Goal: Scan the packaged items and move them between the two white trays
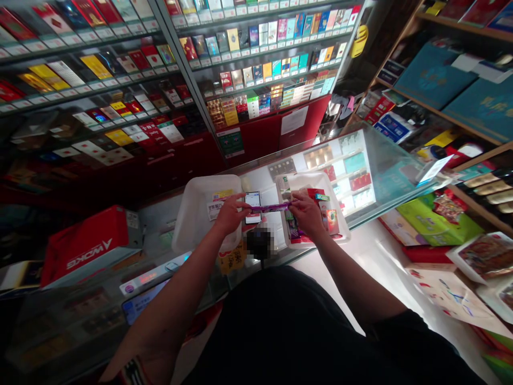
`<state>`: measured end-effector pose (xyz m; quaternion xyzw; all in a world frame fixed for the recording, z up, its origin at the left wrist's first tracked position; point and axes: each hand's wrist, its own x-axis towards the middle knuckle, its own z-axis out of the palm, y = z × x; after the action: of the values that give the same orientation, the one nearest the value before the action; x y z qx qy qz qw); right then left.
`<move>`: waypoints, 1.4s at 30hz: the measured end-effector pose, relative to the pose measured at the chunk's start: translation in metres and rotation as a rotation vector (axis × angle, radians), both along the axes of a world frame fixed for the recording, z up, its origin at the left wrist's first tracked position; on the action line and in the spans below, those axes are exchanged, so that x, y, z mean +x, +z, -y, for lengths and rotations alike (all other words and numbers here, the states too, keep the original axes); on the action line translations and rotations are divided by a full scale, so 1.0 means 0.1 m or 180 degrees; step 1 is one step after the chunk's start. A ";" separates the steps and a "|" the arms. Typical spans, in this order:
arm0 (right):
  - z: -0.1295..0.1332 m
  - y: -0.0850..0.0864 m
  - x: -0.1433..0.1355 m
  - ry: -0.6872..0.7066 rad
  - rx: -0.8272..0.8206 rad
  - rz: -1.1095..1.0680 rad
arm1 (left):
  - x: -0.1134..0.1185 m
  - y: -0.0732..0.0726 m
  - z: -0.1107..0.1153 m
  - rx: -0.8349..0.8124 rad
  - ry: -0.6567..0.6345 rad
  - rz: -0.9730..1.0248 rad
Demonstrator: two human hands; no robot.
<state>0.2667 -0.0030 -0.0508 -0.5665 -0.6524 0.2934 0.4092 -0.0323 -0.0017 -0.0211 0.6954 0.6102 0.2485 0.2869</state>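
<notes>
A thin purple packet (270, 207) is stretched level between my two hands, above a lit phone (253, 201) on the glass counter. My left hand (231, 215) pinches its left end, near the right rim of a white plastic tub (185, 214) that holds a few small packs. At the other end my right hand (306, 214) grips the packet, over a second white tub (343, 235). Red, purple and green small packages lie in that right tub, partly hidden under my hand.
A red shoebox-like carton (94, 243) stands at the left on the counter. Shelves of small boxes (240, 37) rise behind. The glass countertop (385, 171) runs to the right. Gift boxes (441, 219) are stacked beside it, and a blurred dark object (259, 243) sits before me.
</notes>
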 end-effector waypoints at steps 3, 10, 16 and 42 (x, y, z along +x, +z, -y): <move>-0.05 -0.04 0.01 0.0155 0.0081 0.0379 | -0.06 -0.08 0.02 0.0127 -0.0154 -0.0301; -0.08 -0.18 -0.02 0.0342 0.0176 0.0734 | -0.13 -0.29 0.11 0.0154 -0.0254 -0.0699; -0.10 -0.22 -0.03 0.0338 0.0164 0.0639 | -0.16 -0.34 0.14 0.0151 -0.0204 -0.0563; -0.67 0.33 -1.60 0.1668 0.0651 0.1873 | -0.90 -0.04 0.63 -0.0618 0.0335 -0.1521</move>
<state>0.1068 0.0642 -0.0181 -0.3972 -0.8897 0.1468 0.1706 -0.1222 -0.0650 -0.0254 0.6709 0.7169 0.0320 0.1867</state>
